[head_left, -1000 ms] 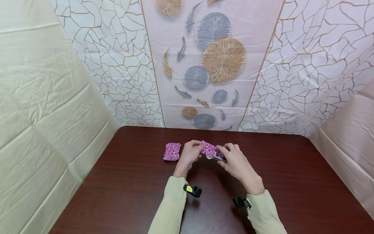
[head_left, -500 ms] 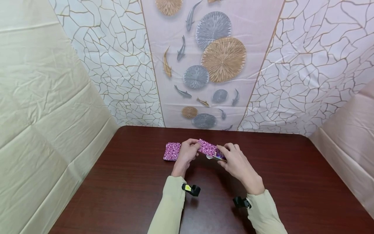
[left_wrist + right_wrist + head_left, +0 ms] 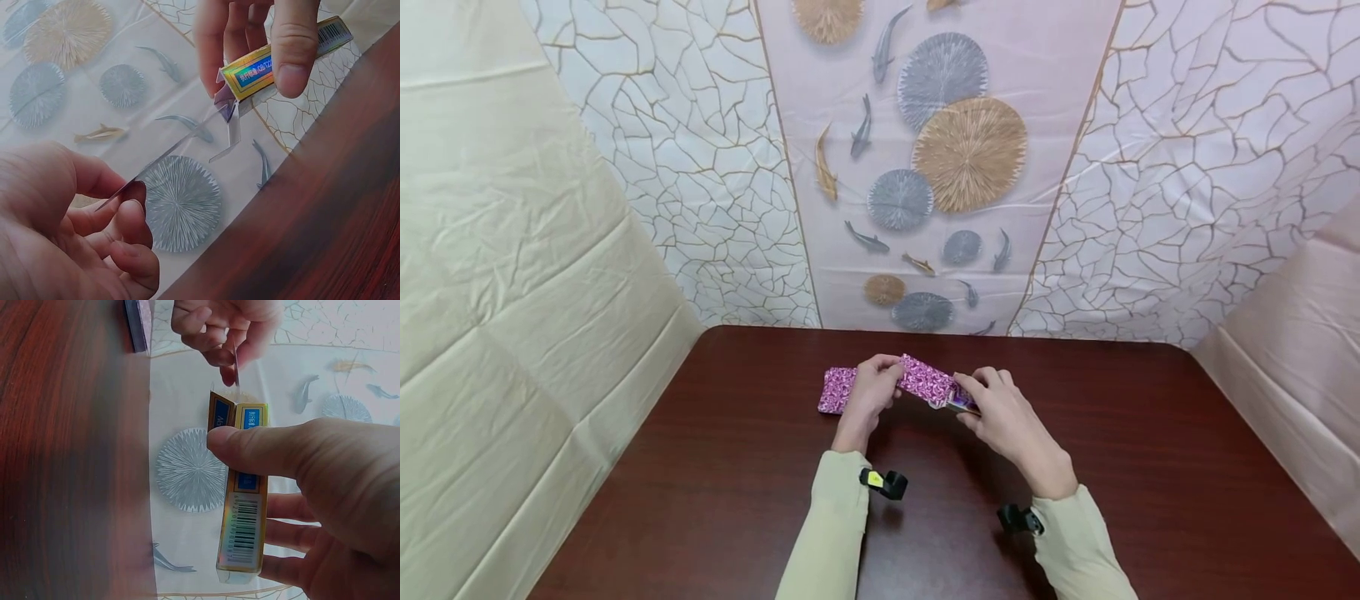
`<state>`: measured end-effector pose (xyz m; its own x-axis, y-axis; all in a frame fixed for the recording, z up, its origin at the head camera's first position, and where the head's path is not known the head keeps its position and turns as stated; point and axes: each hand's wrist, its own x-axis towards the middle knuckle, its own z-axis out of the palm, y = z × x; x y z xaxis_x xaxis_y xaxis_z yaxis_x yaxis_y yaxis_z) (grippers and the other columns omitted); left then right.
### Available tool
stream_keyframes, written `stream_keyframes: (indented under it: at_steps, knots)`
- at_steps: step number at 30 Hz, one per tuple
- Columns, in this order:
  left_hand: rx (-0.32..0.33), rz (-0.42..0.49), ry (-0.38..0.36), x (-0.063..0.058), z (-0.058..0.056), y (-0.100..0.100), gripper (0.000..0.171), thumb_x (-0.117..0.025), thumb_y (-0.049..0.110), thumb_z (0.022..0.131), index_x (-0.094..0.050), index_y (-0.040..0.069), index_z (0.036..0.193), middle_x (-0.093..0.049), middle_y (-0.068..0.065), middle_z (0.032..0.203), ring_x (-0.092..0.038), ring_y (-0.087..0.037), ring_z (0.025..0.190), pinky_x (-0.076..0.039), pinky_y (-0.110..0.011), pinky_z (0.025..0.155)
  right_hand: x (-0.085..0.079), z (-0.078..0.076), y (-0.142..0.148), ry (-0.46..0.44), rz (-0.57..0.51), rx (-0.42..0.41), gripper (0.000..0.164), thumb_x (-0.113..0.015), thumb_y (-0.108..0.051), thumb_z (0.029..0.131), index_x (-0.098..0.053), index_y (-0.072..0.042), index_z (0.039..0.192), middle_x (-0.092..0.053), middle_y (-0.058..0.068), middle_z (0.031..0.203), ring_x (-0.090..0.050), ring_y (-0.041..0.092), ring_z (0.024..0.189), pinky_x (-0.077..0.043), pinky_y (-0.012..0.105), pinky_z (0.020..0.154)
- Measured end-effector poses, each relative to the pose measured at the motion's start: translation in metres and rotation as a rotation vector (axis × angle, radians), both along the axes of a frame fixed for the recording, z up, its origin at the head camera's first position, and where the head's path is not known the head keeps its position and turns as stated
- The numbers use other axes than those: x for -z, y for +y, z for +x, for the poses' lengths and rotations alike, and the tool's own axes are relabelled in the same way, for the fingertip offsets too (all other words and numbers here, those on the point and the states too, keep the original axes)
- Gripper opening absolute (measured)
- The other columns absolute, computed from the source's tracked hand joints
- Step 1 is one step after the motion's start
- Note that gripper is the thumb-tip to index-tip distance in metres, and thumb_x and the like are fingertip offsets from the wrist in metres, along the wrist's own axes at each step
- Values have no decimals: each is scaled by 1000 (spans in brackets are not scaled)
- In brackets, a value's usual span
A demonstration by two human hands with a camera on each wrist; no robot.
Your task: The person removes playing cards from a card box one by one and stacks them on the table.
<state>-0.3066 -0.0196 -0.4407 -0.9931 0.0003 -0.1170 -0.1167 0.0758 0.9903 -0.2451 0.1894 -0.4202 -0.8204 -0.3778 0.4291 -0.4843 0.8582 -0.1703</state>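
So the left hand (image 3: 869, 392) just edged further left — it's pinching a thin pink-and-white patterned card (image 3: 927, 382), now looking mostly out of the gold-and-blue cardboard box (image 3: 245, 515) the right hand (image 3: 1009, 421) grips. Matching card pile (image 3: 836, 392) lies on the red-brown wood-grain table (image 3: 737, 500).

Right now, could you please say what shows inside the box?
A pink card, pinched by the left hand, meets the open end of the box; whether its tip is inside is unclear. The box and right hand cover anything deeper.

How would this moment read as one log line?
left hand: pinches pink card | right hand: grips open box | pink stack: on table
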Motion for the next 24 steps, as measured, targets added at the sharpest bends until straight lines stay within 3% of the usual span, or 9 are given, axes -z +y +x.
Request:
stream_keyframes:
  at_steps: [10, 19, 24]
  knots:
    - [0, 12, 26, -4, -6, -10, 21, -63, 19, 94, -67, 5, 109, -62, -6, 83, -54, -12, 60, -36, -19, 46, 3, -1, 1, 8, 2, -4, 54, -83, -15, 78, -63, -8, 127, -60, 17, 110, -52, 35, 97, -49, 49, 76]
    - [-44, -91, 17, -10, -11, -33, 22, -72, 29, 90, -70, 10, 100, -64, -5, 72, -49, -11, 54, -32, -25, 43, 4, -2, 1, 3, 0, -6, 54, -83, -15, 78, -63, -7, 127, -60, 17, 110, -52, 35, 98, -49, 49, 76]
    - [-56, -80, 65, -9, -14, -44, 20, -73, 24, 89, -72, 6, 98, -64, -2, 72, -52, -11, 55, -40, -25, 49, 4, -3, 0, -1, 1, -6, 54, -83, -15, 78, -62, -8, 128, -60, 17, 111, -53, 36, 98, -50, 49, 77]
